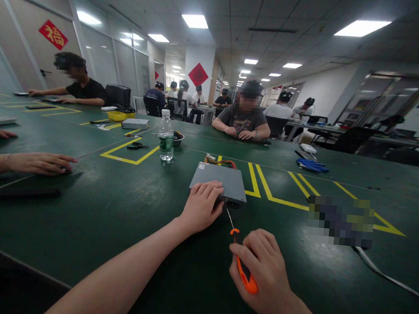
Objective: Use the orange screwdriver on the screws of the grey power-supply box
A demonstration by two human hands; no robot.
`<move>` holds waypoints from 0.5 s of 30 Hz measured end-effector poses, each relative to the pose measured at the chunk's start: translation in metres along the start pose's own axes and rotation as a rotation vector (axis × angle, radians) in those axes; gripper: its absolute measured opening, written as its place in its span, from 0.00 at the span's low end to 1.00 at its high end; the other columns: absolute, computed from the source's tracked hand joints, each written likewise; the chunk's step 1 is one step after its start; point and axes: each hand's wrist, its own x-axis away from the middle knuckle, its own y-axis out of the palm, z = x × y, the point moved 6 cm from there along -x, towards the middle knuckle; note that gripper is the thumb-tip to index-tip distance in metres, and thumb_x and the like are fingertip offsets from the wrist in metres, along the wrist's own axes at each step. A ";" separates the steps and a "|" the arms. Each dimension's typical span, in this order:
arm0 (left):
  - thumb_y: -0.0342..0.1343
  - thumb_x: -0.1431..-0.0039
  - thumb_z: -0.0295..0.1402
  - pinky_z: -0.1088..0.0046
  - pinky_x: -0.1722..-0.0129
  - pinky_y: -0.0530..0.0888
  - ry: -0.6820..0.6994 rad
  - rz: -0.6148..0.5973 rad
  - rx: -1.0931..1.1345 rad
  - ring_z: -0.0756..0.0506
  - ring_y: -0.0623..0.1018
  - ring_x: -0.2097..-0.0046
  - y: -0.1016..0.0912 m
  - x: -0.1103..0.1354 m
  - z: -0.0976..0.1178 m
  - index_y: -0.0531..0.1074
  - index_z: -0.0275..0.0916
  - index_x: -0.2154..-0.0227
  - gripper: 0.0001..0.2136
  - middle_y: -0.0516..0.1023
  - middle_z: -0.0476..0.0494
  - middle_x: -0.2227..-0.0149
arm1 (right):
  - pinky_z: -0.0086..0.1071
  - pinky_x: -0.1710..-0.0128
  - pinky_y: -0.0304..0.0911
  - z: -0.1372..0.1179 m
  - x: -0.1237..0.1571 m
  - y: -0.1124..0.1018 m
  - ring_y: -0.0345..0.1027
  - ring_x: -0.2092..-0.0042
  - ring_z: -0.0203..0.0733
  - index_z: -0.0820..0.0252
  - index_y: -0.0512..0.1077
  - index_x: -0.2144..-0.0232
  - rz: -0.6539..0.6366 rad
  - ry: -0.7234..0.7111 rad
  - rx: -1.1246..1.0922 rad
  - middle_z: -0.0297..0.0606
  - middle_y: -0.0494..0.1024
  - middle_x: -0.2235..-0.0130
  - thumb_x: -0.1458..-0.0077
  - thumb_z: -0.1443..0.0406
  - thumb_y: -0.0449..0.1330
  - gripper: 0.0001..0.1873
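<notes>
Metal box (233,181) lies under your loosely extended left hand (201,205), probably for steadiness, while your curled right hand (267,274) grips the screwdriver (250,284).

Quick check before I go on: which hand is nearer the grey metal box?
The left. The left hand rests on the grey metal box; the right hand is apart from it, nearer the camera and to the right, holding an orange-handled screwdriver.
</notes>
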 end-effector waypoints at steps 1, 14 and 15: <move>0.49 0.44 0.33 0.63 0.48 0.59 0.001 -0.002 0.000 0.45 0.65 0.46 0.000 0.000 0.000 0.63 0.41 0.56 0.12 0.68 0.44 0.49 | 0.37 0.66 0.58 -0.001 -0.001 0.000 0.60 0.70 0.37 0.59 0.68 0.70 -0.007 -0.004 -0.002 0.34 0.65 0.74 0.53 0.70 0.53 0.06; 0.49 0.44 0.32 0.63 0.48 0.59 -0.003 0.003 0.004 0.45 0.65 0.46 -0.001 0.000 0.001 0.63 0.41 0.56 0.12 0.68 0.44 0.49 | 0.37 0.66 0.59 0.000 0.000 -0.002 0.61 0.70 0.37 0.61 0.67 0.70 0.000 -0.070 -0.004 0.35 0.67 0.74 0.53 0.72 0.54 0.05; 0.49 0.44 0.32 0.63 0.48 0.59 -0.002 0.003 0.002 0.45 0.65 0.46 -0.001 0.000 0.001 0.63 0.41 0.56 0.12 0.68 0.44 0.49 | 0.37 0.65 0.59 0.000 0.000 -0.002 0.61 0.70 0.37 0.60 0.67 0.70 -0.007 -0.072 -0.002 0.35 0.67 0.74 0.53 0.72 0.54 0.05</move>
